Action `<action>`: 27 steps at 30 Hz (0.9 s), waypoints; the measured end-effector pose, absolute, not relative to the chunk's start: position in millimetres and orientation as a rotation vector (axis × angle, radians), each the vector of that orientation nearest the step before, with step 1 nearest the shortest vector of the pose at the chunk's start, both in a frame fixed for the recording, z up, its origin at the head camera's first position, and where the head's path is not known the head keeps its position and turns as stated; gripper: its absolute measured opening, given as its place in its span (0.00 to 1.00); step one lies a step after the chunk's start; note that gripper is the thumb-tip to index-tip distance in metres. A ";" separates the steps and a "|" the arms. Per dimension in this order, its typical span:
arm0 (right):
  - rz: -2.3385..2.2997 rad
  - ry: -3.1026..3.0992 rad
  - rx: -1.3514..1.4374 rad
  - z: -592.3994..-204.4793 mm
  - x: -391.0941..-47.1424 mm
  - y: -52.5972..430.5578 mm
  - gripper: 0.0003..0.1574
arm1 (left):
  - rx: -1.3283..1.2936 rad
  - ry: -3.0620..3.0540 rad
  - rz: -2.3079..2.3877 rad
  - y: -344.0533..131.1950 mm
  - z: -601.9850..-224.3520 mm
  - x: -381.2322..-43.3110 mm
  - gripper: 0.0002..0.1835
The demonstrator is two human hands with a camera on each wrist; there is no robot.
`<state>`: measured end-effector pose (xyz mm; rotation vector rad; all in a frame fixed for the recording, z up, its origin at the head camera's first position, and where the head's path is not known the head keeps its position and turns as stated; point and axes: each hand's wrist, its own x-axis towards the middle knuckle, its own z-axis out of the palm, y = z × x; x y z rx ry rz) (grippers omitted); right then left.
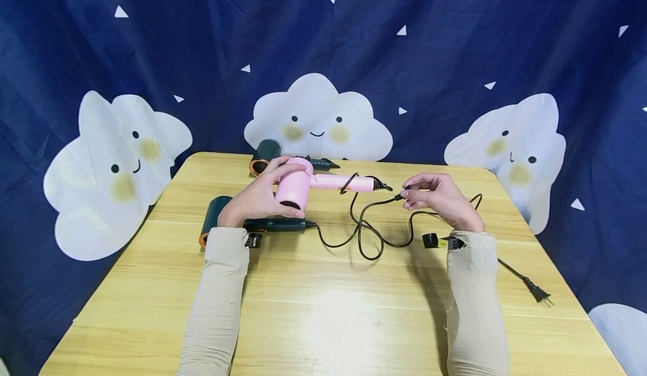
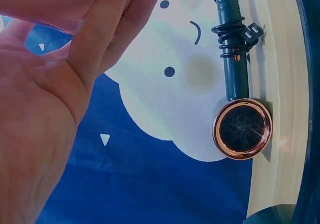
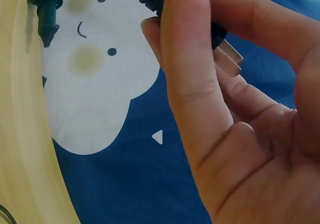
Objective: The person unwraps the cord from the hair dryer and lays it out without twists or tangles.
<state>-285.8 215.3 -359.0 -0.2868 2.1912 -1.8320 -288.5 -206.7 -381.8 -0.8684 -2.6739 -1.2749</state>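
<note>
My left hand (image 1: 256, 197) grips the barrel of a pink hair dryer (image 1: 340, 182), fingers over the top and thumb beneath. Its handle points right. In the left wrist view only a pink part of the barrel (image 2: 45, 4) shows above the palm. My right hand (image 1: 443, 200) pinches the black plug (image 3: 229, 59) of a cord; the flat prongs stick out between the fingers in the right wrist view. A black cord (image 1: 371, 203) runs from that plug in a loose loop towards the pink handle. Below my left hand lies a dark green hair dryer (image 1: 283, 225), partly hidden by the wrist.
Another dark green hair dryer (image 2: 234, 79) lies at the table's back edge, its cord wound round the handle. The front green dryer's cord trails right under my right arm to a two-prong plug (image 1: 537, 293). A blue curtain (image 1: 424, 55) with clouds surrounds the wooden table (image 1: 303, 331).
</note>
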 end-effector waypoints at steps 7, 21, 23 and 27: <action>-1.898 2.191 -0.223 -362.9 -288.7 215.0 0.16 | -0.909 -2.645 -1.284 -206.9 -382.7 -289.3 0.51; -2.086 2.134 -0.105 -366.2 -292.5 212.3 0.05 | -0.902 -2.684 -1.267 -202.0 -380.4 -287.9 0.51; -2.113 2.122 -0.096 -366.2 -292.9 211.5 0.04 | -0.910 -2.679 -1.270 -201.2 -380.6 -287.8 0.51; -2.182 2.093 -0.086 -366.3 -293.8 210.3 0.04 | -0.916 -2.685 -1.273 -199.4 -380.2 -286.7 0.51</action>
